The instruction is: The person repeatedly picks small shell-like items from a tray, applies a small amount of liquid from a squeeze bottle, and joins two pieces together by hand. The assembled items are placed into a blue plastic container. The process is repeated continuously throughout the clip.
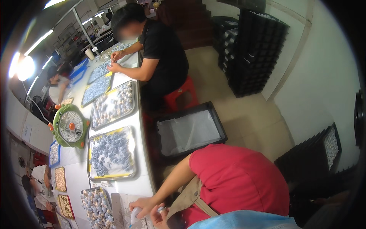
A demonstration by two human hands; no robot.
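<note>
Fingers gripping, fingers pinching
Right hand grips a translucent bottle; left hand pinches a small pale piece. Tray edge near, work surface between.

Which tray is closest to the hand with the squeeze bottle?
The tray of bluish and cream pieces just left of the right hand; the others lie farther.

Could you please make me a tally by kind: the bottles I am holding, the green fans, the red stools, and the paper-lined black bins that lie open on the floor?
White bottle, in your right hand: 1
Green fan: 1
Red stool: 1
Paper-lined black bin: 1
Total: 4
</note>
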